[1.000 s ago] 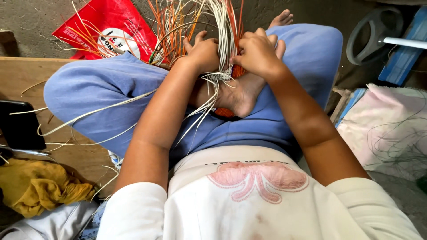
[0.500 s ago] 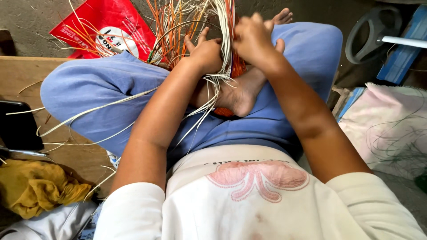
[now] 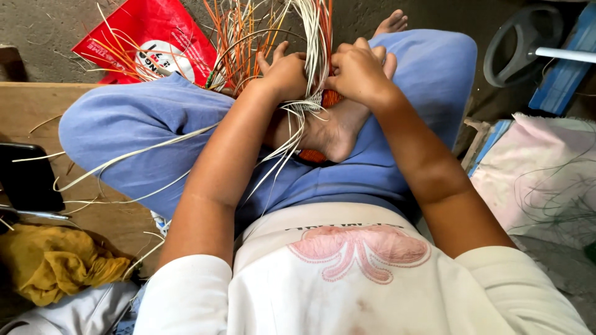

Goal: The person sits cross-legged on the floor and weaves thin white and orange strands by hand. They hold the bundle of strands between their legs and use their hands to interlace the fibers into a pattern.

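Observation:
I sit cross-legged in blue trousers with a piece of woven work [image 3: 330,99] of white and orange strips resting against my foot [image 3: 332,133]. My left hand [image 3: 284,73] grips the bundle of upright white strips [image 3: 313,37] from the left. My right hand [image 3: 359,69] is closed on the same bundle from the right, knuckles up. Loose white strips [image 3: 155,149] trail from the work across my left thigh. Orange strips [image 3: 239,37] fan up beyond my hands.
A red plastic bag [image 3: 146,37] lies on the floor ahead. A wooden board [image 3: 31,105] at the left carries a black phone [image 3: 28,177] and a yellow cloth [image 3: 53,263]. At right are a pink cloth [image 3: 537,174], a blue panel [image 3: 565,74] and a grey wheel-shaped object [image 3: 518,43].
My right hand rose along the strips half a second ago and has come back down close beside the left hand. The strips shifted a little with it.

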